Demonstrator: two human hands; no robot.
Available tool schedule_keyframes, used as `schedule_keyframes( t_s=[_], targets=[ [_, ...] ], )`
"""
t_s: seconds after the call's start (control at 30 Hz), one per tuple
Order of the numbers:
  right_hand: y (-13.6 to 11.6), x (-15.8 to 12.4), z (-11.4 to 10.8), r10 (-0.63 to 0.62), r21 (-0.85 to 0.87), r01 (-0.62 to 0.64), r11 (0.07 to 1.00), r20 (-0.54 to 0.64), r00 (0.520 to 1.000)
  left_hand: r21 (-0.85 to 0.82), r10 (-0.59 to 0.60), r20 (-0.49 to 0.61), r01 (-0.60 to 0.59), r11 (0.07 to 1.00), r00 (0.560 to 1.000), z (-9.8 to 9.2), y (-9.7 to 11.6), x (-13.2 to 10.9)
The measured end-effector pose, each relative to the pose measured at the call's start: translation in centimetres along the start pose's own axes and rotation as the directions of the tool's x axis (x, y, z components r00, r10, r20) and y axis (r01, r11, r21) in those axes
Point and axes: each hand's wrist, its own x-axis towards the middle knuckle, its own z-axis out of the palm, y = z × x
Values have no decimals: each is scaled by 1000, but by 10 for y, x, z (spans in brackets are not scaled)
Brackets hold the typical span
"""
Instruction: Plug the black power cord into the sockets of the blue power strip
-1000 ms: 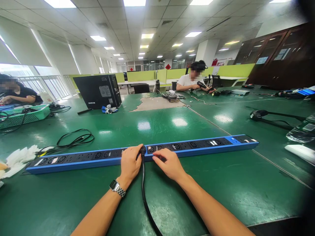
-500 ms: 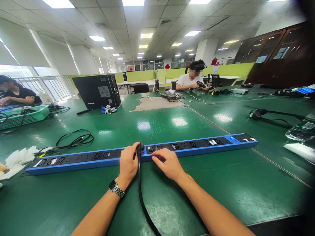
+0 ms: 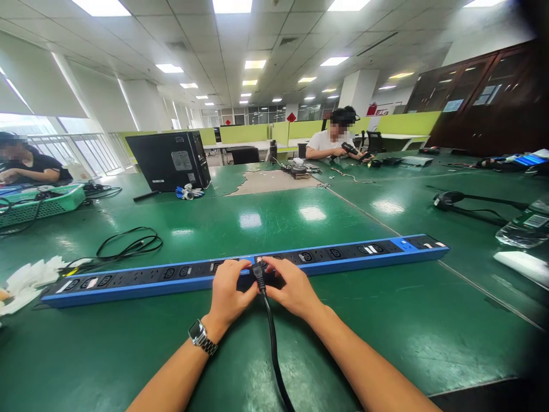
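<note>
A long blue power strip (image 3: 343, 257) with black sockets lies across the green table (image 3: 266, 223). Both hands meet at its middle around a black plug (image 3: 257, 270) whose black cable (image 3: 274, 355) runs back toward me. My left hand (image 3: 227, 294), with a wristwatch, has thumb and fingers pinched on the plug from the left. My right hand (image 3: 291, 286) closes on the plug from the right, fingers resting on the strip. The plug sits over a socket; whether it is seated is hidden.
A coiled black cable (image 3: 128, 243) and white tissue (image 3: 30, 277) lie at the left, a black computer case (image 3: 171, 159) behind. A green basket (image 3: 38, 203) stands far left. Two other people sit at the table's far and left sides. Packaged items (image 3: 523, 229) lie right.
The plug and cable have shifted right along the strip by about one socket. My right hand moved in from resting on the strip to grip the plug with the left.
</note>
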Motion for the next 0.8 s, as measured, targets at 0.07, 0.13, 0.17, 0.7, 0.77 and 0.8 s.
schedule_keyframes(
  t_s=[0.07,0.13,0.17,0.7,0.77,0.8],
  targets=[
    [-1,0,0,-39,-5,39,999,10,999,-1,5,5,-5,1000,1000,0,2,0],
    [-3,1,2,-89,-27,89,996,19,996,-5,18,12,-18,1000,1000,0,2,0],
    [-4,1,3,-112,-49,113,992,23,993,-9,27,17,-27,1000,999,0,2,0],
    [34,9,-37,305,-357,-373,856,-233,923,-58,4,-10,-5,998,1000,0,-8,-2],
    [35,8,-35,293,-375,-359,855,-223,930,-62,4,-12,-4,998,1000,-1,-8,-2],
    [36,8,-34,287,-381,-354,854,-222,932,-61,2,-12,-2,998,1000,-1,-9,-2]
  ],
)
